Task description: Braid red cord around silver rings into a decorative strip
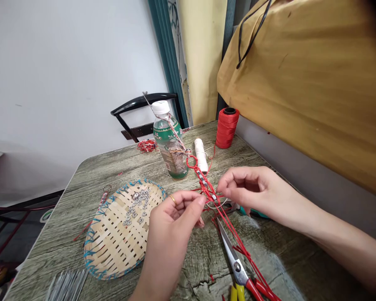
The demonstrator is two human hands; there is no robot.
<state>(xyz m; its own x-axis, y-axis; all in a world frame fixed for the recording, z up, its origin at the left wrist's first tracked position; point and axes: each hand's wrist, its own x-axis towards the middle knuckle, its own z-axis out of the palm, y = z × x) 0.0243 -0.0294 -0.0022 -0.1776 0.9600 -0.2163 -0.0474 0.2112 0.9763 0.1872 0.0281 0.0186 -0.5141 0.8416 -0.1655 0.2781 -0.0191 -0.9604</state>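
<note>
A red cord braid [203, 180] with small metal pieces worked into it stretches from a red loop tied to a plastic bottle [172, 144]. My left hand [178, 217], a ring on one finger, pinches red cord at the braid's left side. On the other side, my right hand [253, 190] has thumb and fingertips closed on a red strand. Long red cords [235, 234] run from the braid toward the table's near edge. Beneath them lie scissors [235, 259] with red handles, blades pointing away from me.
Left of my left hand, a woven bamboo tray [113, 242] holds several metal nuts [138, 205]. Thin metal wires [67, 285] lie at the near left. A red cord spool [227, 128] and a white thread roll [201, 154] are at the back. A black chair [138, 102] stands behind the table.
</note>
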